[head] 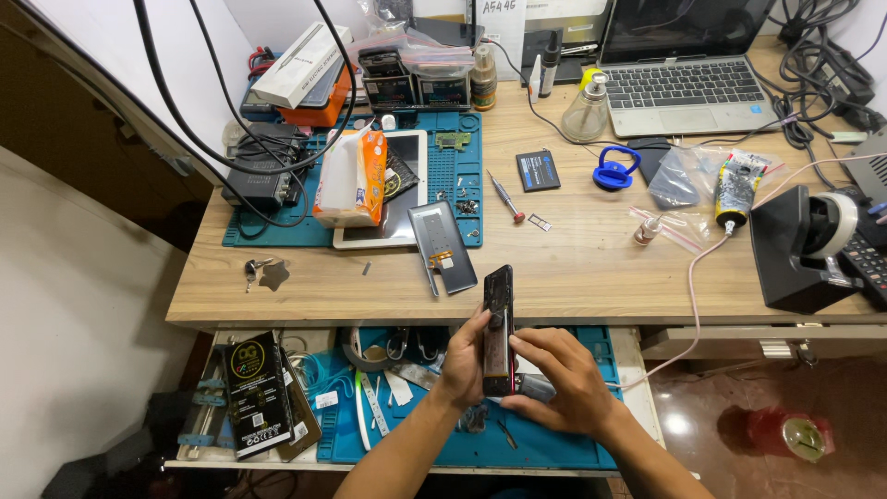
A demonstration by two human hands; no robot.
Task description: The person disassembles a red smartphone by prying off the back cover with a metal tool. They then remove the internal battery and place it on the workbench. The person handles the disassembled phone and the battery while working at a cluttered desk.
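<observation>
A slim, stiff and likely fragile opened smartphone (499, 331), best gripped by its long edges, stands edge-up over a blue-matted drawer (554, 448), clasped between a technician's left hand (465, 362) and right hand (559, 379), below a cluttered wooden workbench (591, 268).

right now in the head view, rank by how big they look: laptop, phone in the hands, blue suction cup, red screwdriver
1. laptop
2. phone, though it sits nearer the camera
3. blue suction cup
4. red screwdriver, close to the cup, so unsure
</observation>
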